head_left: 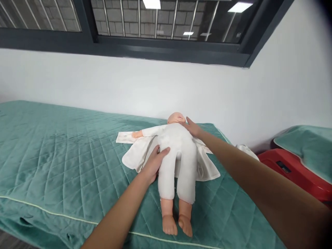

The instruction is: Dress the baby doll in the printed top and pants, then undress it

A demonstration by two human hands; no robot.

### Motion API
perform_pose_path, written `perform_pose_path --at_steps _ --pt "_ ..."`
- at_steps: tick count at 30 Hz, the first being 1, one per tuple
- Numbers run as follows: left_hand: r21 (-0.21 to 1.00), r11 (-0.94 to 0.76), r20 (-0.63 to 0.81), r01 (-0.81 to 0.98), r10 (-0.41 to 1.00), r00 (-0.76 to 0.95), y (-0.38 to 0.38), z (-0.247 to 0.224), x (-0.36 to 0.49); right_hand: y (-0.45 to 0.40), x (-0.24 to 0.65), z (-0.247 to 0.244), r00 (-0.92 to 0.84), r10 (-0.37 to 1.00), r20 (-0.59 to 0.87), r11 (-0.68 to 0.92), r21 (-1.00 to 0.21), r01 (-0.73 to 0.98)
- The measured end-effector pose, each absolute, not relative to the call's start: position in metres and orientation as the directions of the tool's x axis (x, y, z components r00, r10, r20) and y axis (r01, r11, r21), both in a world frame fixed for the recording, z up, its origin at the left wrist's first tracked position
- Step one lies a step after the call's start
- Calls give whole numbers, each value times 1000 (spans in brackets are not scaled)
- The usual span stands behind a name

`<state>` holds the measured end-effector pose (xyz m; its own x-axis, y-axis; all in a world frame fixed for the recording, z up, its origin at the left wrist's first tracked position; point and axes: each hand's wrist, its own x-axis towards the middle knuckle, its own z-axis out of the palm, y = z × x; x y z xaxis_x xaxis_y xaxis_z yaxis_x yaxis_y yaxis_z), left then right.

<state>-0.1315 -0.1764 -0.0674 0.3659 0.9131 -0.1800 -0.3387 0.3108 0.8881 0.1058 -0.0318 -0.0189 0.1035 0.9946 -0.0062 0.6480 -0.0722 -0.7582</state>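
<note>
A baby doll point(178, 148) with a white cloth body lies on its back, its head away from me and its bare feet toward me. Beneath it a white garment point(135, 155) is spread open, with a sleeve out to each side. My left hand point(155, 160) rests against the doll's hip and thigh on the left, thumb apart from the fingers. Up by the doll's neck and shoulder on the right is my right hand point(192, 127), its thumb raised and its other fingers partly hidden against the doll.
A green quilted cover point(77, 166) lies under everything. At the right are a red case point(293, 169) and green fabric point(308, 147), with a small white cloth point(246, 150) beside them. A white wall and a dark-framed window point(168, 50) stand behind.
</note>
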Motion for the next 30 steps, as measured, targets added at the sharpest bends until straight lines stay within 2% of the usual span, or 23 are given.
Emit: perform_pose_path --at_steps 3,4,6,7,9,11,13,15,16,18,22,27,30 --pt "957 211 -151 -201 949 276 -172 -67 -138 -23 112 -18 64 997 -48 -80 -631 772" --pt "984 144 -119 -105 969 215 -167 -67 -142 -21 114 -14 51 997 -55 -73 -558 827" --pt "986 -55 43 158 996 79 -154 -66 -153 -19 115 -3 51 998 -24 -56 -376 925" --pt "936 -162 159 311 987 35 -145 -66 -160 -19 112 4 55 998 20 -47 -277 960" --pt "748 -304 353 590 935 35 -125 -69 -171 -22 100 18 40 987 153 -26 -98 995" --pt "552 -286 383 783 921 67 -108 -74 -177 -28 76 26 -35 958 283 32 15 999" --pt "438 -211 323 874 944 67 -95 -82 -178 -34 45 26 -165 927 336 146 82 986" --pt "397 -165 281 903 958 51 -88 -91 -175 -38 12 17 -349 898 268 322 141 936" --pt "391 -159 282 906 958 47 -87 -94 -174 -39 -4 10 -455 871 187 428 168 888" --pt "391 -167 303 905 952 45 -86 -100 -173 -37 -32 -5 -538 841 54 518 204 831" --pt "455 -177 355 873 935 5 -86 -105 -177 -25 -64 -29 -527 850 -14 519 194 832" --pt "701 -173 377 692 913 -153 -82 -106 -182 -18 -62 -32 -521 854 4 513 161 843" --pt "769 -126 358 627 897 -258 -83 -104 -184 -21 -49 -24 -539 841 38 530 140 836"
